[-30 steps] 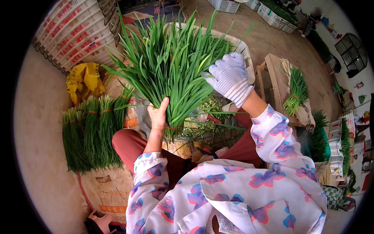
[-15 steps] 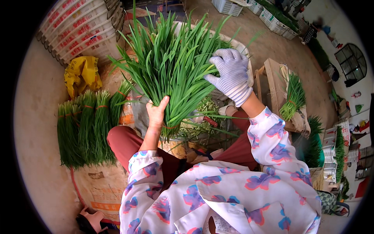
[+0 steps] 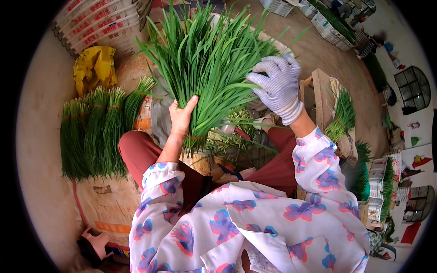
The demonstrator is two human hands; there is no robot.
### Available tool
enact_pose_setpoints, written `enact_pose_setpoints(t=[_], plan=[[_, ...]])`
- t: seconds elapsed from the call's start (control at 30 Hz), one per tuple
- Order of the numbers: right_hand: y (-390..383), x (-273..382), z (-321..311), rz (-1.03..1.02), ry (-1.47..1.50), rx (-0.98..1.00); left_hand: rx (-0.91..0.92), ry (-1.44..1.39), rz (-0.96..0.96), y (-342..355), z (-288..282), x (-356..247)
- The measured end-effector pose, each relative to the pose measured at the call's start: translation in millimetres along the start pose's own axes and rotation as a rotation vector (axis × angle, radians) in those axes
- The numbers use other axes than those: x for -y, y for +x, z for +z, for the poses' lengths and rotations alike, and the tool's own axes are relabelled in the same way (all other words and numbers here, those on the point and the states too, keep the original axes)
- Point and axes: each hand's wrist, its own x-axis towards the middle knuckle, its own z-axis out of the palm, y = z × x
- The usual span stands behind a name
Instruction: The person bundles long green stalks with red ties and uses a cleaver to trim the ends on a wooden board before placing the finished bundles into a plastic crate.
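My bare left hand is wrapped round the lower part of a large bunch of green garlic chives, its thumb across the front. The leaves fan out upward and away from me, and a red band circles the bunch near its base. At the right side of the leaves, my right hand, in a pale striped glove, has thumb and fingers closed on a chive leaf that sticks out sideways. Below the bunch lie loose trimmed stalks and a tool with a red handle.
Several tied chive bundles rest on sacking at my left, beside a yellow bag and stacked white baskets. A white basket rim shows behind the held bunch. On the right, a wooden stand bears another tied bundle.
The whole view has shifted slightly. My right hand has drawn a little away from the bunch, with a leaf in its fingers. My left hand keeps its hold on the chives.
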Motion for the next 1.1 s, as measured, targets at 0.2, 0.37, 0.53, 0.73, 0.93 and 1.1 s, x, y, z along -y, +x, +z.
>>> enact_pose_setpoints(t=[0.2, 0.37, 0.53, 0.73, 0.93, 1.1], plan=[[-7.4, 28.0, -15.3, -0.062, -0.072, -0.02, -0.068, -0.036, 0.031, -0.7, 4.0, -3.2], [-37.9, 53.6, -12.1, 0.004, 0.082, 0.034, -0.189, -0.025, 0.106, 3.9, -0.1, -6.5], [-99.6, 44.5, 20.0, 1.017, 1.394, 0.293, -0.255, -0.065, 0.132, 1.9, 2.6, -11.8], [-110.9, 36.0, 36.7, 0.807, 1.056, 0.407, -0.209, -0.11, 0.113, 3.6, -0.2, -8.0], [-93.4, 42.3, 32.6, 0.736, 1.632, 0.084, -0.187, -0.049, 0.063, 2.2, -4.3, -2.0], [-88.5, 46.7, 45.2, 1.191, 1.717, 0.252, -0.155, -0.067, 0.059, -0.1, 4.4, -1.5]])
